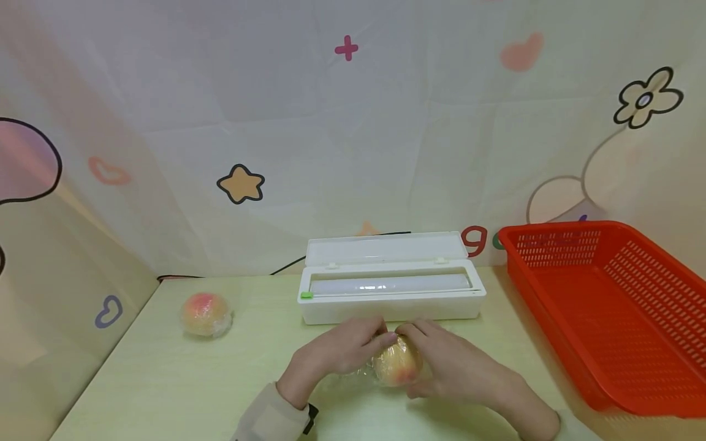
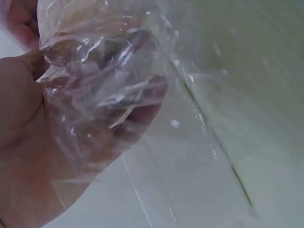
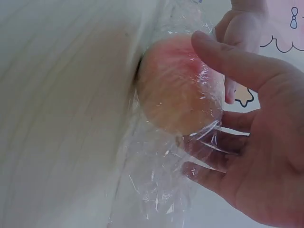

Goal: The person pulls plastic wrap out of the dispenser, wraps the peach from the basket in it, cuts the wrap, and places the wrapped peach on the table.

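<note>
A yellow-pink peach (image 1: pixel 396 361) in clear cling film (image 3: pixel 156 190) rests on the table between both hands. From the left, my left hand (image 1: pixel 347 346) holds loose film at the peach's top, its thumb reaching the fruit. Film covers much of the left hand (image 2: pixel 95 128) in the left wrist view, so its fingertips are partly obscured. My right hand (image 1: pixel 458 367) holds the peach's right side. In the right wrist view, the thumb of the right hand (image 3: pixel 266 137) lies against the fruit, and its fingers bend behind the film.
Just behind the hands sits a white film dispenser (image 1: pixel 391 308), lid raised, with a roll inside and a green slider (image 1: pixel 306 295). Another film-wrapped peach (image 1: pixel 205 315) lies at the left. A red plastic basket (image 1: pixel 557 324) occupies the right side. A printed cloth (image 1: pixel 331 135) hangs behind the table.
</note>
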A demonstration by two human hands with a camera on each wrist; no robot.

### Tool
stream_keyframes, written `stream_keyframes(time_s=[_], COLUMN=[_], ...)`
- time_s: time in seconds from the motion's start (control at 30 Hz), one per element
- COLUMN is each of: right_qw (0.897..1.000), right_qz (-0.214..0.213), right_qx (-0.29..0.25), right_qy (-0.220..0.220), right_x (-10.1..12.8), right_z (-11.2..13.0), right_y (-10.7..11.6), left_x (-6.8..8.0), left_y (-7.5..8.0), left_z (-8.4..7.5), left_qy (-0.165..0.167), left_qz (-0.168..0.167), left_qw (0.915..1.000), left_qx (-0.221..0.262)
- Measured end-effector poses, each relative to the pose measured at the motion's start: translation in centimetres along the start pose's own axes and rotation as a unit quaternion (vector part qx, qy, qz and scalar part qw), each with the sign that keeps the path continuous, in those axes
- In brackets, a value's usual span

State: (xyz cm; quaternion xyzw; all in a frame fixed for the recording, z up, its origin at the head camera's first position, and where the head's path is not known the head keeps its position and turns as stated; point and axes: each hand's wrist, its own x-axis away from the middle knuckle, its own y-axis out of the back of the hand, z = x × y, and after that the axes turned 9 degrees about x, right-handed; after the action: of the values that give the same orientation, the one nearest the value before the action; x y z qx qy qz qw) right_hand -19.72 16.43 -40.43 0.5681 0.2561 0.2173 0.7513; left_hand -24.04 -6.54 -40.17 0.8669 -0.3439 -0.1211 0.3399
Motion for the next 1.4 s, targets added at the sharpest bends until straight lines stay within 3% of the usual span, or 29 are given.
stream_keyframes(time_s=[0.23, 0.37, 0.53, 0.6, 0.7, 0.83, 0.93, 1.03, 1.17, 1.4], right_qw=[1.0, 1.0, 0.999, 0.998, 0.996, 0.992, 0.991, 0.99, 0.989, 0.987], right_qz=[0.008, 0.005, 0.014, 0.013, 0.015, 0.01, 0.002, -0.003, -0.017, -0.04], right_qx=[0.013, 0.015, -0.023, -0.045, -0.074, -0.093, -0.098, -0.105, -0.109, -0.133], right_qy=[-0.007, -0.013, -0.032, -0.039, -0.057, -0.082, -0.092, -0.098, -0.097, -0.086], right_x=[-0.8, -1.0, -1.2, -1.3, -1.3, -1.2, -1.2, -1.2, -1.2, -1.2], right_z=[0.3, 0.3, -0.1, -0.2, -0.3, -0.5, -0.6, -0.7, -0.8, -0.8], right_y=[-0.5, -0.7, -0.6, -0.6, -0.5, -0.4, -0.3, 0.0, 0.3, 0.8], left_x=[0.1, 0.2, 0.7, 1.1, 2.0, 3.1, 3.4, 3.2, 2.9, 2.3], left_y=[0.1, 0.5, 1.6, 2.0, 2.6, 3.0, 3.0, 2.9, 2.8, 2.5], left_z=[0.3, 0.2, -1.0, -1.7, -2.7, -3.3, -3.3, -3.0, -2.7, -2.4], left_qy=[0.008, 0.005, -0.047, -0.062, -0.041, 0.037, 0.066, 0.068, 0.07, 0.086], left_qz=[-0.007, -0.035, -0.108, -0.12, -0.076, 0.025, 0.046, 0.023, -0.033, -0.123], left_qw=[0.9999, 0.9993, 0.9922, 0.9901, 0.9961, 0.9986, 0.9957, 0.9964, 0.9967, 0.9887], left_qx=[-0.011, -0.015, -0.04, -0.038, -0.018, -0.027, -0.046, -0.044, -0.025, -0.005])
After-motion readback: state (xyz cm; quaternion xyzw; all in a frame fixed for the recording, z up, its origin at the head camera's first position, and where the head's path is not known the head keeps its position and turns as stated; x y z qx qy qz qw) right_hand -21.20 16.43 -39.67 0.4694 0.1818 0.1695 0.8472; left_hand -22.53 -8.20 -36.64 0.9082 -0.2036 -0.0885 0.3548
